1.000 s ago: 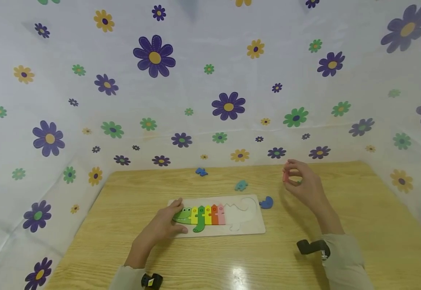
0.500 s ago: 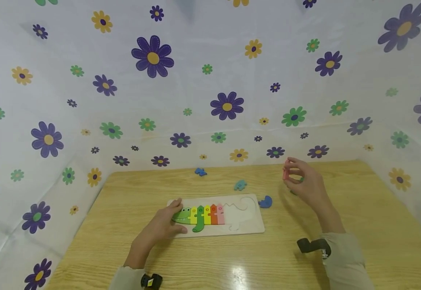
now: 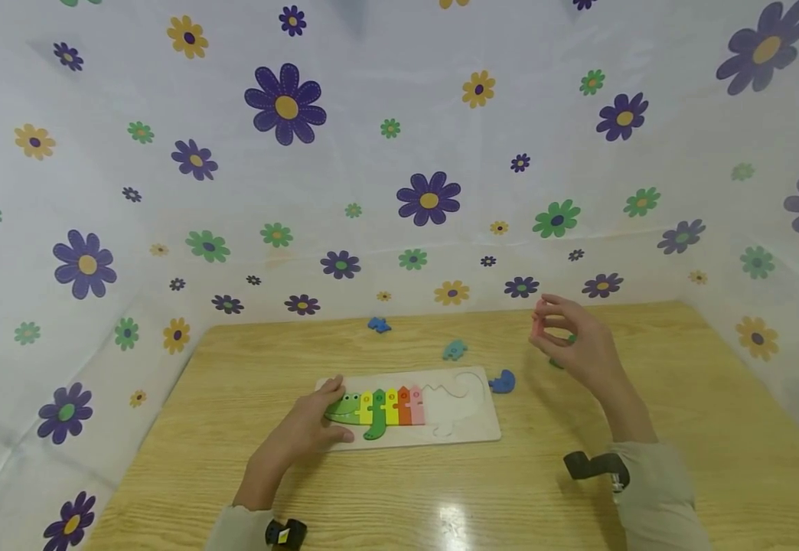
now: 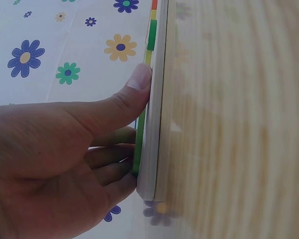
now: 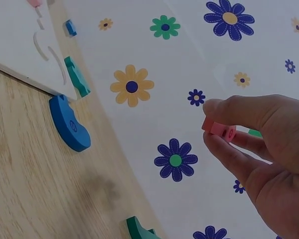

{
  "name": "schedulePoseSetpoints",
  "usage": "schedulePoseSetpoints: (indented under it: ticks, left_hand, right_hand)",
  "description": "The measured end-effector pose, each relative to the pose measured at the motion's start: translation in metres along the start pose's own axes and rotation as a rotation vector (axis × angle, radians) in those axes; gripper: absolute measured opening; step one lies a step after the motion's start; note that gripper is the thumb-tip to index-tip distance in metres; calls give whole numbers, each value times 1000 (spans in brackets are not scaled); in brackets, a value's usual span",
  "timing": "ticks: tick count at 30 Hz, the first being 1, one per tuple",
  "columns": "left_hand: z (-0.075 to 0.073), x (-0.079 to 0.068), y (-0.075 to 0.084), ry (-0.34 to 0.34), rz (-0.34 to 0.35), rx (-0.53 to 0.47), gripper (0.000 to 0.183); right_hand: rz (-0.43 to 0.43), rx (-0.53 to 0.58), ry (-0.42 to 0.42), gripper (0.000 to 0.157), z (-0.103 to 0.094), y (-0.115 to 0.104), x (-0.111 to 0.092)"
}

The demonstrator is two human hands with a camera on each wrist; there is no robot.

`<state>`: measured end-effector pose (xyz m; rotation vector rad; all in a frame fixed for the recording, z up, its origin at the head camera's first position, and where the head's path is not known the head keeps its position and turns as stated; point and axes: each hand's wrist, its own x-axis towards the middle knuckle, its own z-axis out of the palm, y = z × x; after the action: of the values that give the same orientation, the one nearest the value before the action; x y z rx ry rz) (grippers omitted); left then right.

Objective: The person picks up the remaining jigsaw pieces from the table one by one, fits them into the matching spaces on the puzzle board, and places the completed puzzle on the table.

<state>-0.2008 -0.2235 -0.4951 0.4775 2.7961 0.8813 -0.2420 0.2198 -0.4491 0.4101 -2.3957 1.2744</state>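
nearest us, two beige cloth sleeves (image 3: 661,493) come in from the bottom edge, each with a black wrist-worn device (image 3: 592,466) at the cuff. below them we see a light, wood-grained table (image 3: 372,501), a patch of glare shining near its front.

a little farther in, the left hand (image 3: 306,425) rests on the left end of a pale, flat wooden puzzle board (image 3: 471,433). we see its thumb and fingers spread wide, the thumb at the near edge and the fingers reaching toward the far corner. next to it in the board sit a green crocodile-head piece (image 3: 346,412), a yellow piece (image 3: 366,409), a green piece with a leg (image 3: 376,425), a second yellow piece (image 3: 392,409), an orange-red piece (image 3: 405,409) and a light pink piece (image 3: 417,407), all in one row. right of these we make out a carved outline of a tail and foot.

off the board's right edge lies a blue curved puzzle piece (image 3: 503,382), just beside it; we cannot tell whether they touch. a dark green puzzle piece (image 5: 138,229) lies on the table behind the right hand (image 3: 584,348), which is raised, pinching a small pink-red puzzle piece (image 5: 219,130) between thumb and fingertips, well apart from the board.

beyond the board we find a teal puzzle piece (image 3: 454,350), and near the table's far edge a small blue puzzle piece (image 3: 379,325). behind everything hangs a white cloth printed with flowers (image 3: 344,176).
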Motion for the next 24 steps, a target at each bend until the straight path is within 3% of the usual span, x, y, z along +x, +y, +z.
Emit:
schedulePoseSetpoints:
  ticks: [13, 24]
  left_hand:
    - [1, 2, -2, -8, 7, 12, 83]
    - [1, 2, -2, -13, 23, 8, 83]
  right_hand:
    - [-70, 41, -17, 37, -2, -14, 1]
    - [-60, -4, -83, 41, -4, -15, 2]
